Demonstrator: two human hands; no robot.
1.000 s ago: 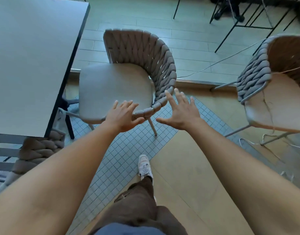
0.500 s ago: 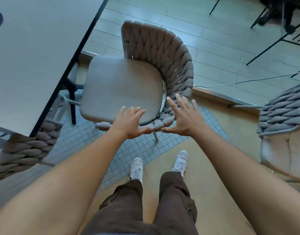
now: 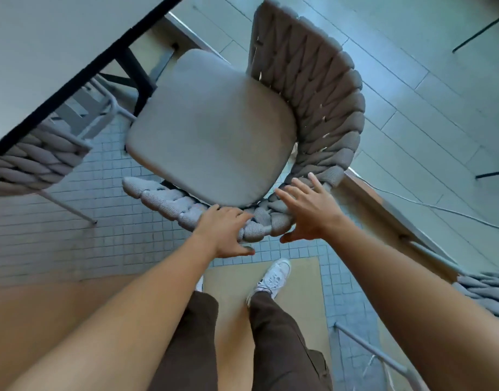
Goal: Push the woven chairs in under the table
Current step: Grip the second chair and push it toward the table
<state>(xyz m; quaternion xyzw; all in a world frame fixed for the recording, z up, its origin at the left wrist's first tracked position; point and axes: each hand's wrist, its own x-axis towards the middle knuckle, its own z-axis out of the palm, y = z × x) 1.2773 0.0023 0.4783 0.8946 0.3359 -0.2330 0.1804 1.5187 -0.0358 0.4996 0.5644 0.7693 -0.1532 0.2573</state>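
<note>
A grey woven chair [image 3: 214, 128] with a padded seat stands in front of me, its seat facing the table [image 3: 45, 46] at the upper left. Its braided back curves from the upper right round to just below the seat. My left hand [image 3: 224, 235] grips the near part of that woven back, fingers over the top and thumb underneath. My right hand [image 3: 310, 207] lies flat against the woven back just to the right, fingers spread. The chair's front edge is close to the table's dark edge but outside it.
A second woven chair [image 3: 31, 162] sits tucked under the table at the left. A third woven chair [image 3: 488, 292] shows at the right edge. A cable [image 3: 440, 207] runs over the floor at the right. My legs and white shoes stand just behind the chair.
I have stepped closer and stand over the chair. My left hand has closed on the woven back, and my right hand has come to rest against it.
</note>
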